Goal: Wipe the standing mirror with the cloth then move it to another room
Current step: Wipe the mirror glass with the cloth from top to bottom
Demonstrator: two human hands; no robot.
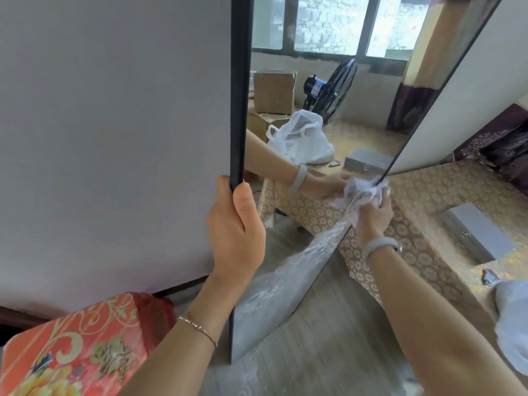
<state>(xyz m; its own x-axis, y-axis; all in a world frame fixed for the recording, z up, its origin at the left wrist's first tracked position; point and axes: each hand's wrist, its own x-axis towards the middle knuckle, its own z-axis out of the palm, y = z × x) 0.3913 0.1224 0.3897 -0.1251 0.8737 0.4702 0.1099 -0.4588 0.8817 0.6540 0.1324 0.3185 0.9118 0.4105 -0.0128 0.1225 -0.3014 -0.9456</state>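
Standing mirror (300, 115) is resting upright on the floor (323, 338); left hand (233, 230) is clamping its frame edge, right hand (373, 208) is pressing the bunched cloth (358, 194) at the right edge. Hard push is risking tipping or twisting.

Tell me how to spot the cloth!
Find the tall black-framed standing mirror. On its right edge, the right hand presses a crumpled white cloth. The white plastic bag is only a reflection, with nothing holding it.
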